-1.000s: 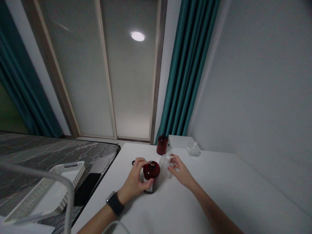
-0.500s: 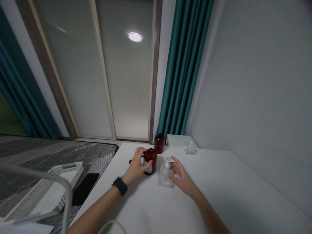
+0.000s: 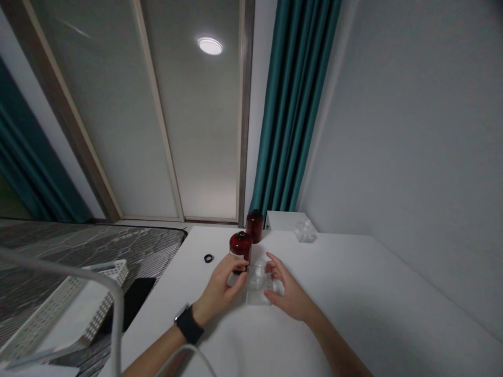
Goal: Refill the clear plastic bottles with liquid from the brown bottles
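A clear square pump bottle (image 3: pixel 258 294) is on the white table between my hands; its see-through pump is hard to make out. My right hand (image 3: pixel 290 291) is curved round the bottle's right side, thumb low and fingers near the pump. On its left side is my left hand (image 3: pixel 225 285), thumb and fingers apart, fingertips close to the edge; contact is not clear. Just behind the left fingers stands a dark red bottle (image 3: pixel 240 244) without a cap, partly hidden by them. A black ring-shaped cap (image 3: pixel 208 258) lies to its left.
Another dark red bottle (image 3: pixel 254 227), with a black top, stands behind. A white box (image 3: pixel 285 220) and a clear faceted object (image 3: pixel 305 232) sit at the table's back. Left of the table are a white basket (image 3: pixel 58 309) and a grey curved bar (image 3: pixel 117 324).
My left hand has let go of the dark red bottle and moved down to the pump bottle's left side. The pump bottle and my right hand have shifted slightly left. The black cap is now uncovered.
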A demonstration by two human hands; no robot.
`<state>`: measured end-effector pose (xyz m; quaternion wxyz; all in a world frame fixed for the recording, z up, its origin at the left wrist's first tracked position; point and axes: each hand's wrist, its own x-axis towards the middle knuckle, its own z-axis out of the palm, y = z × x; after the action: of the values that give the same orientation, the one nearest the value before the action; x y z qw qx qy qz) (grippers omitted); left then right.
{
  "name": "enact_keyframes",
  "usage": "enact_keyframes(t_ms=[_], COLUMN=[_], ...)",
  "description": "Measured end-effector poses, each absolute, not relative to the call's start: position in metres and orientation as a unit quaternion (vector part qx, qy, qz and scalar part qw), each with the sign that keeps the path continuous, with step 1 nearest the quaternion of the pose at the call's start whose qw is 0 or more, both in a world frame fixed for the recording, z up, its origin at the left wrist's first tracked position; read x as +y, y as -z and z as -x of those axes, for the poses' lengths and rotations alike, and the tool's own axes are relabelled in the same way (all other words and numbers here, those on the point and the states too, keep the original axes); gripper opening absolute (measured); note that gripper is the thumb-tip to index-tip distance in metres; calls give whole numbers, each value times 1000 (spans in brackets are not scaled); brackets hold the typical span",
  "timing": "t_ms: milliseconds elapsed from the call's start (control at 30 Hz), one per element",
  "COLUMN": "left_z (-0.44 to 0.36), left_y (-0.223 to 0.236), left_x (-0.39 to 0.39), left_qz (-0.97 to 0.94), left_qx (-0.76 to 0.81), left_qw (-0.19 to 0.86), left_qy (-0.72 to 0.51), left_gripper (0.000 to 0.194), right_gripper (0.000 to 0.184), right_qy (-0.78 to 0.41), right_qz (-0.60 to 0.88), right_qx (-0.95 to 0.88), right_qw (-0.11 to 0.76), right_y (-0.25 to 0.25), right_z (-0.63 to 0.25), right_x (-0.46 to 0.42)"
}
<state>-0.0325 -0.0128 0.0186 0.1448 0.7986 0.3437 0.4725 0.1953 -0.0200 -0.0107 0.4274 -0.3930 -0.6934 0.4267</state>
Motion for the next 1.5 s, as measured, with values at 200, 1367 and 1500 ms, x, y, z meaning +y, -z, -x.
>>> enact_keyframes(t_ms=[200,1367,1500], left_z=[18,20,20], left_y=[-19,2,2], left_x=[-18,-6,-7], left_qz=[-841,-813,-820], left_qx=[327,312,289], left_qw=[212,339,347], left_qy=[-374,-357,-352], left_gripper=[26,54,48], right_gripper=[89,73,60], right_qy=[-436,-419,-378], right_qz=[359,392,409], right_qx=[-722,-718,-698], right_qw=[400,394,451], right_y=[7,11,18], right_z=[-193,-206,-196], right_x=[-25,-15,-9])
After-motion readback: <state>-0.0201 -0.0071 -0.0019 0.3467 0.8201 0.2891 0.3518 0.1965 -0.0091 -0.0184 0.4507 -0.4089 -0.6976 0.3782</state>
